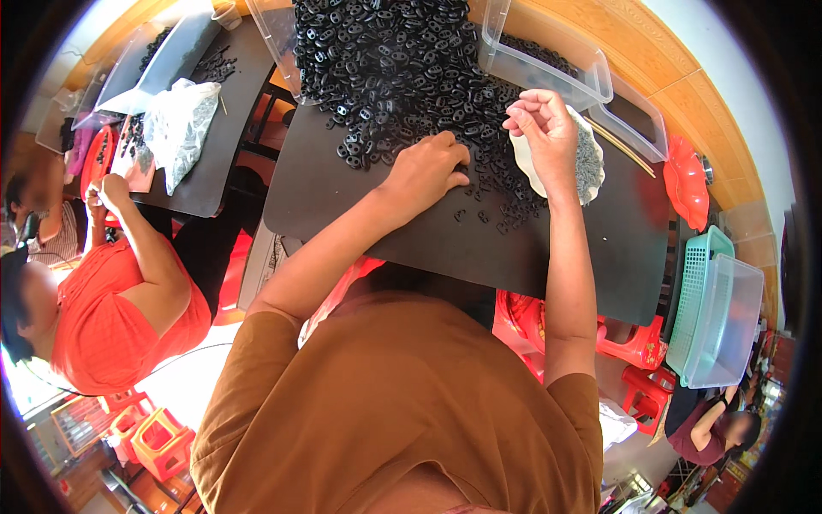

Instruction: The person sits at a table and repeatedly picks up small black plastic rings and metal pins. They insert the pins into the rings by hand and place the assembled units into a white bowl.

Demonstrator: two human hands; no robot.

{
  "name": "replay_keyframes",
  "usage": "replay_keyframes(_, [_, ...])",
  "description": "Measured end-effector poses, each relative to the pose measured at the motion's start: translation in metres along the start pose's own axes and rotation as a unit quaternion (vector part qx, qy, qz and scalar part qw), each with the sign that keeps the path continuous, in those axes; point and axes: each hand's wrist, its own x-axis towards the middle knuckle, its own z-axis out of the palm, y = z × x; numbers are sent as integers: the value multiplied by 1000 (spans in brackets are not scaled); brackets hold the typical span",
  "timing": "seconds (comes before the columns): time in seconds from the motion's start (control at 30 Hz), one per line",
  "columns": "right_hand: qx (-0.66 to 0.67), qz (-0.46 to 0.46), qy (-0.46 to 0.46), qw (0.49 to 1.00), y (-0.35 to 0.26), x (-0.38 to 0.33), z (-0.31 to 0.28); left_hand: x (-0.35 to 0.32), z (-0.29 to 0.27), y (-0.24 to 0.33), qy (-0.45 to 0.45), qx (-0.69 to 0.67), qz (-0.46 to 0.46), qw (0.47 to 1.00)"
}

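A big heap of small black plastic pieces with paired holes (390,64) covers the far middle of the dark table (342,206). At the near edge of the heap is my left hand (426,177), its fingers curled in and the thumb close to them; what they hold, if anything, is hidden. Smaller black pieces (492,184) lie scattered just right of it. My right hand (548,133) is raised over a pale dish (523,164) of tiny grey metallic-looking parts (589,163). Its thumb and fingers are drawn together, and anything between them is too small to name.
Clear plastic bins (556,73) stand at the far right, with thin sticks (621,146) and a red scalloped tray (687,184) nearby. Green and clear baskets (698,300) are at the right edge. A person in red (128,308) works at the left table beside a plastic bag (181,124).
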Motion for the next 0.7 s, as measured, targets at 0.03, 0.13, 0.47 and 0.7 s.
replay_keyframes(0.03, [-9, -3, -2, 1000, 1, 0, -3, 1, 2, -3, -29, -9, -11, 999])
replay_keyframes(0.13, [-26, -5, -4, 1000, 9, -1, -11, 2, 7, -8, -25, -30, -6, 999])
replay_keyframes(0.47, [-8, 27, -39, 999, 18, -13, -5, 19, -2, -10, -27, -329, -78, 941])
replay_keyframes(0.7, [-61, 75, -101, 990, 20, -18, 5, 35, 6, -21, -48, -393, -150, 906])
